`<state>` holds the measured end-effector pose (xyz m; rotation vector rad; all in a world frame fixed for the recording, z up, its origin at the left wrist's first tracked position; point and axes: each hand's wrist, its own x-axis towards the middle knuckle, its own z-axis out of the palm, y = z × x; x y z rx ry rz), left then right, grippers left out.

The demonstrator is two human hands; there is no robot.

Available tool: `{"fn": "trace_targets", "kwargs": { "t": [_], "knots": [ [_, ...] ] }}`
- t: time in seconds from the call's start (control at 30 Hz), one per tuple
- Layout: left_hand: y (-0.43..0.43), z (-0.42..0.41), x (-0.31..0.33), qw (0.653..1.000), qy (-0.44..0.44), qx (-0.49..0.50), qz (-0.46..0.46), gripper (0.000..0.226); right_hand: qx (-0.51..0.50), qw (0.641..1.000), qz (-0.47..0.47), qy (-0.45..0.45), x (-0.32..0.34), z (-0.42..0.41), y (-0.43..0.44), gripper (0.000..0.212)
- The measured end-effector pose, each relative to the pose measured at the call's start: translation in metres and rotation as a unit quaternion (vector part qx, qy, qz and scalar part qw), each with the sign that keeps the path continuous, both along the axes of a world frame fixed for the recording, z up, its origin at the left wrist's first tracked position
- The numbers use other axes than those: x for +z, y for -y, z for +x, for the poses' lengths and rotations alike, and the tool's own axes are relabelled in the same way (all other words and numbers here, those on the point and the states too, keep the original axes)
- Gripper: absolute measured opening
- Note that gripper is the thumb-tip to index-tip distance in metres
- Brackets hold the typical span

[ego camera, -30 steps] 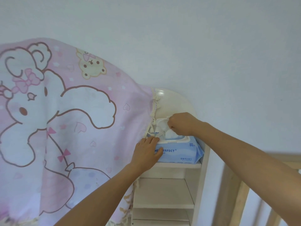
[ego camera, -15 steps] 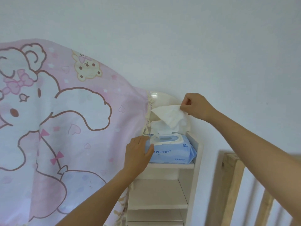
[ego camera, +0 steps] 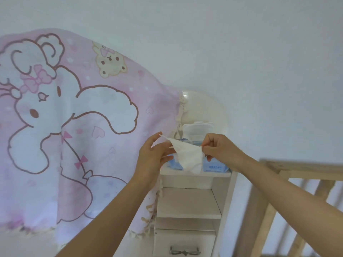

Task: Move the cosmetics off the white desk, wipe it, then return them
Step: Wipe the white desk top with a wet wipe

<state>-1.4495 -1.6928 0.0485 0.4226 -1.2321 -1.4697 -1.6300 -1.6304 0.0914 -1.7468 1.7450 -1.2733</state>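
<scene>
Held up in the air by both hands: one white wet wipe (ego camera: 187, 154), stretched out from side to side. Pinched at its top left corner by the left hand (ego camera: 153, 158), fingers (ego camera: 166, 147) bent round it. Pinched at its right edge by the right hand (ego camera: 221, 151), fingers curled in tight on it. Sagging loose and crumpled in the middle, right in front of the blue wipe pack (ego camera: 213, 165) and hiding part of it. Not touching the pack as far as can be seen.

Sitting on the top board of the white shelf (ego camera: 187, 203), that pack, with its clear lid (ego camera: 197, 129) flipped up.

Half a second back: pulled up high above the pack by the right hand alone, with the left hand pressing down on the pack. Now off the pack and onto the wipe with the left hand. Lower down now, and fully out of the pack. Lid up then, lid up now.

To the left of the shelf, a pink cloth (ego camera: 74, 127) with a big white bunny. To the right, a wooden rail (ego camera: 274, 197). At the bottom, a drawer (ego camera: 183, 242).
</scene>
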Motion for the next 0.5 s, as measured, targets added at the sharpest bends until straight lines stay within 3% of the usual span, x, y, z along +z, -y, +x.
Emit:
{"fn": "trace_targets", "kwargs": {
  "t": [0.07,0.27,0.5],
  "knots": [
    [0.0,0.006,-0.007,0.999,-0.001,-0.023,0.042,0.025,-0.007,1.0,-0.001,-0.024,-0.017,0.008,-0.001,0.027],
    [-0.004,0.023,-0.036,0.995,0.033,0.02,0.091,0.045,-0.006,0.999,0.01,-0.042,-0.068,0.028,-0.004,0.025],
    [-0.01,0.046,-0.067,0.98,0.197,0.025,0.028,0.047,0.058,0.994,0.056,0.072,-0.11,0.06,-0.008,0.035]
  ]
}}
